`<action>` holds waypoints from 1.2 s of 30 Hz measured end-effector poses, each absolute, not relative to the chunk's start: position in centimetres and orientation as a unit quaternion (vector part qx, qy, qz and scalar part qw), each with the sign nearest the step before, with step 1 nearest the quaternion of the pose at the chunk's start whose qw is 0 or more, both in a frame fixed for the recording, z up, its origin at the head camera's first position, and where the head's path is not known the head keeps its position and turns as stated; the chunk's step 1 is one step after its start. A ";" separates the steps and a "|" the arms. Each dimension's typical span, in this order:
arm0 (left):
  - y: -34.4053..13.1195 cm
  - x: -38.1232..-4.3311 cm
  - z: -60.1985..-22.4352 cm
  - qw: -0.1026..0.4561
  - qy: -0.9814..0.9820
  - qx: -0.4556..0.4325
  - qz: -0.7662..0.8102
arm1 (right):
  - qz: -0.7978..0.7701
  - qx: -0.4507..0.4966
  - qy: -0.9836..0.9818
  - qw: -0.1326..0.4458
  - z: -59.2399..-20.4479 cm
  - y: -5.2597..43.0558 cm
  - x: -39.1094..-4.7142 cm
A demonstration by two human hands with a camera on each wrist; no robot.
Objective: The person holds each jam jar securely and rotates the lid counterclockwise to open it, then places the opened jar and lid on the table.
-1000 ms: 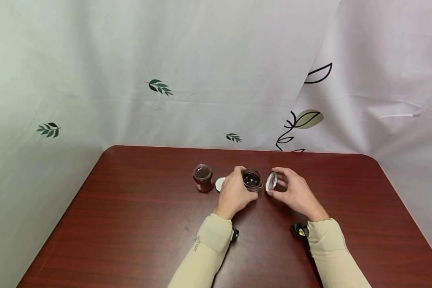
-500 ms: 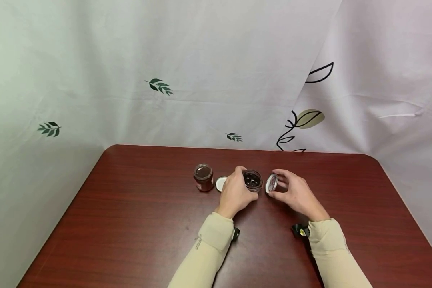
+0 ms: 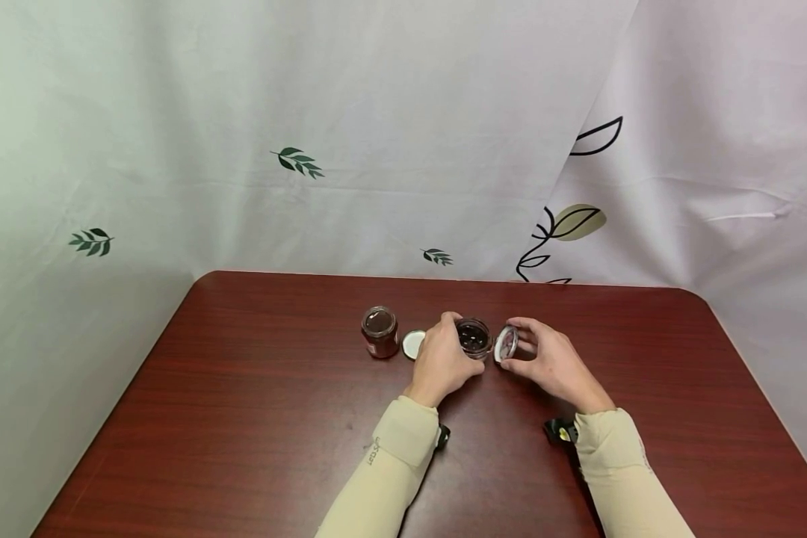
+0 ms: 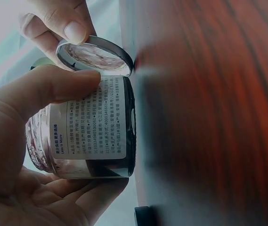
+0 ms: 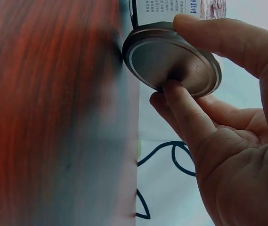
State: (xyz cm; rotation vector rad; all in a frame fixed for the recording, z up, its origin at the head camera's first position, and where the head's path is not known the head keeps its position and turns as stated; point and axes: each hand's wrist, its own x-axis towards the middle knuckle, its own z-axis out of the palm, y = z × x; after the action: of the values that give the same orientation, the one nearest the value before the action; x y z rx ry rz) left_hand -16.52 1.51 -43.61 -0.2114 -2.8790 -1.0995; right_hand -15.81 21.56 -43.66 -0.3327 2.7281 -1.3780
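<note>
My left hand (image 3: 441,360) grips a glass jar (image 3: 474,338) of dark contents around its side, its mouth uncovered. A printed white label (image 4: 89,120) covers that jar's side in the left wrist view. My right hand (image 3: 553,360) holds a round metal lid (image 3: 506,344) by its rim, tilted on edge close to the jar's right side. The lid's smeared inner face shows in the left wrist view; in the right wrist view a fingertip touches its plain outer face (image 5: 171,66). Whether the lid's lower edge touches the table cannot be told.
Left of my left hand, a second uncapped jar (image 3: 379,332) with reddish-brown contents stands upright on the dark red wooden table (image 3: 255,418). A white lid (image 3: 413,344) lies flat beside it, close to my left hand. A pale curtain (image 3: 376,112) hangs behind the table.
The held jar has shifted very slightly to the right, and the lid slightly to the left, narrowing the gap between them. Both hands keep their hold.
</note>
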 end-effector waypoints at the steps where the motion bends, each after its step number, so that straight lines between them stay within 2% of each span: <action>1: 1.6 -16.5 -43.6 0.024 -0.932 -0.067 -0.355 | -0.449 -0.108 0.886 0.035 -43.6 21.6 -15.8; 21: 1.7 -16.9 -43.7 0.016 -0.935 -0.063 -0.348 | -0.408 -0.113 0.905 0.045 -43.5 22.3 -15.9; 31: 1.8 -17.1 -43.7 0.013 -0.934 -0.060 -0.352 | -0.320 -0.151 0.935 -0.009 -43.7 22.6 -16.1; 36: 1.9 -17.1 -43.7 0.010 -0.935 -0.055 -0.351 | -0.292 -0.159 0.943 -0.018 -43.7 22.6 -16.2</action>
State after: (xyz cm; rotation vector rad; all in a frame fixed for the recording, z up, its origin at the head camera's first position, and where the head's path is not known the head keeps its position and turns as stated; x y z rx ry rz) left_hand -17.13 1.85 -43.71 -0.1726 -2.9180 -1.0950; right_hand -16.22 22.57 -43.70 -0.5061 2.9956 -0.9293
